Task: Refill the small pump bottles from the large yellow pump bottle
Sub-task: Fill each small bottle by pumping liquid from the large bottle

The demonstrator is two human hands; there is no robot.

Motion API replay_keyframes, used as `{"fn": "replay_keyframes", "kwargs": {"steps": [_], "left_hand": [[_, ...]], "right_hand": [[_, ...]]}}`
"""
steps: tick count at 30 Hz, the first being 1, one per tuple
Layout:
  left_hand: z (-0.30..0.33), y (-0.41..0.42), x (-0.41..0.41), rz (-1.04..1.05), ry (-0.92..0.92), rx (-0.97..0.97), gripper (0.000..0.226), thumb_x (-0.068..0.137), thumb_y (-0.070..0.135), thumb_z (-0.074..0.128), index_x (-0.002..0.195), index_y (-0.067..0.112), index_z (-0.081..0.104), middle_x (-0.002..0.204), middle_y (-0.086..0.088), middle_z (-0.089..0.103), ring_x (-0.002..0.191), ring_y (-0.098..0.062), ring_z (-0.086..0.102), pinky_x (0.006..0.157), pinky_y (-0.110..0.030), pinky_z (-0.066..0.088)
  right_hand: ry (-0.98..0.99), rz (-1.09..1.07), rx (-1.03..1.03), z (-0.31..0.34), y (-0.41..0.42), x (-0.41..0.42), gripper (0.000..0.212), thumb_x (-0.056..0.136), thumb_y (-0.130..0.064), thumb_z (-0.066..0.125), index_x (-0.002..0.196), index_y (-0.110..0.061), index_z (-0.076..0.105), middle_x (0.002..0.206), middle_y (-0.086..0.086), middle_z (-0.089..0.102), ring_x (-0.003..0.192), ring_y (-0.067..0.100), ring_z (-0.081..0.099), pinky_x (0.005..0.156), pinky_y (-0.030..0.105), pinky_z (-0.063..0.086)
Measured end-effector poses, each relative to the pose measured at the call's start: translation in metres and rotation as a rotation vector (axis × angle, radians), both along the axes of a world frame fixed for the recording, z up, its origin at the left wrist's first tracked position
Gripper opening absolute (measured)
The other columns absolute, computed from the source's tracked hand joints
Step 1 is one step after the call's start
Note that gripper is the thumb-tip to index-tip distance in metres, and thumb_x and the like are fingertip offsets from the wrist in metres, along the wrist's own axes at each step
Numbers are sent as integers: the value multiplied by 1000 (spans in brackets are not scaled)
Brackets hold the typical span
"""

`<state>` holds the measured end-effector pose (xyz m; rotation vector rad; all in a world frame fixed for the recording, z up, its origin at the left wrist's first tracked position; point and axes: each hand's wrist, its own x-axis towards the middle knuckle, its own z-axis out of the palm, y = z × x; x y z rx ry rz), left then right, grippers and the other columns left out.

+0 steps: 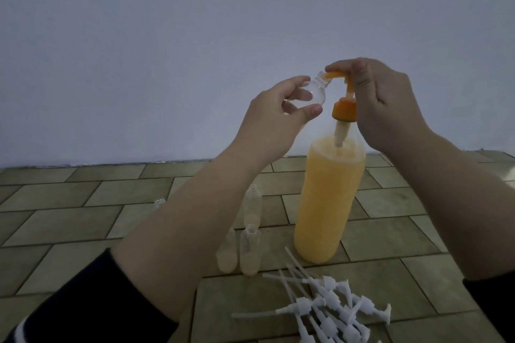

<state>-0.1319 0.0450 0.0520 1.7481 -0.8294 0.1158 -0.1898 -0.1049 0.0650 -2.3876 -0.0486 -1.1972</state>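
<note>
The large yellow pump bottle (328,203) stands on the tiled floor, its orange pump head (344,110) raised. My right hand (387,103) rests on top of the pump, fingers over the orange nozzle. My left hand (276,117) holds a small clear bottle (122,90) tilted, its open mouth against the nozzle tip. Two small bottles (249,255) with a little yellow liquid at the bottom stand near the front. An empty small bottle (252,207) stands behind them. Another small bottle (159,201) peeks out behind my left forearm.
A pile of several white pump tops (328,306) with long tubes lies on the floor at the front right. A plain wall rises behind the tiled floor (83,217).
</note>
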Motion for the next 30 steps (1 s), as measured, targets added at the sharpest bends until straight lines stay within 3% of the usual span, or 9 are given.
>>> {"fn": "replay_keyframes", "kwargs": {"steps": [2, 6, 10, 14, 19, 23, 25, 27, 30], "left_hand": [[-5, 0, -1, -6, 9, 3, 46, 90, 25, 62, 134, 24, 50, 110, 11, 60, 92, -5, 55, 78, -8, 41], [-12, 2, -1, -13, 13, 19, 48, 89, 25, 63, 134, 22, 50, 108, 11, 60, 88, -3, 54, 79, -8, 40], [-6, 1, -3, -8, 17, 22, 47, 89, 27, 62, 135, 23, 49, 109, 12, 60, 96, -5, 55, 78, -9, 41], [2, 1, -3, -7, 18, 6, 46, 89, 26, 62, 134, 23, 50, 113, 9, 61, 100, -8, 56, 76, -8, 42], [-5, 1, -3, -20, 40, 16, 46, 89, 24, 63, 134, 20, 51, 115, 6, 61, 98, -10, 57, 85, -20, 47], [-9, 2, -2, -6, 47, 48, 48, 89, 25, 63, 135, 20, 51, 116, 6, 61, 101, -11, 56, 88, -22, 45], [-5, 2, -2, -6, 47, 36, 48, 88, 25, 64, 134, 19, 52, 112, 6, 62, 97, -12, 57, 89, -26, 47], [1, 1, -4, -3, 39, 22, 48, 88, 25, 64, 133, 19, 52, 115, 4, 63, 98, -14, 57, 91, -28, 47], [5, -1, -3, 3, 29, 19, 47, 88, 24, 64, 134, 19, 52, 115, 4, 63, 99, -14, 58, 90, -27, 47]], "right_hand": [[-25, 1, 47, -9, 3, 3, 46, 102, -33, 20, 113, -18, 62, 100, -12, 54, 79, -20, 51, 68, -1, 36], [-12, -2, 33, -20, 1, 1, 44, 102, -33, 21, 114, -19, 61, 97, -10, 55, 83, -21, 48, 68, -2, 34], [37, 9, -13, -5, -3, -1, 49, 101, -37, 18, 116, -21, 62, 104, -9, 57, 83, -5, 52, 74, 6, 36], [-35, -5, 12, -1, 1, 1, 50, 101, -38, 18, 112, -20, 64, 94, -9, 58, 78, -19, 52, 71, 0, 35], [-117, -7, 79, -17, 6, 6, 46, 101, -33, 23, 108, -15, 65, 94, -10, 56, 78, -19, 52, 67, -1, 36], [-53, -20, 45, -22, 6, 7, 47, 100, -35, 22, 113, -16, 63, 98, -9, 57, 79, -15, 51, 68, 0, 34], [-23, -8, 19, -14, 4, 3, 48, 100, -38, 21, 114, -18, 63, 96, -5, 60, 80, -11, 51, 73, 6, 35], [-24, 6, 20, -4, 2, 1, 50, 100, -41, 20, 112, -19, 64, 89, -3, 60, 80, -17, 51, 74, 10, 36], [-75, -15, 34, -3, 3, 3, 51, 99, -40, 21, 111, -18, 65, 93, -8, 58, 78, -22, 49, 69, 4, 34]]}}
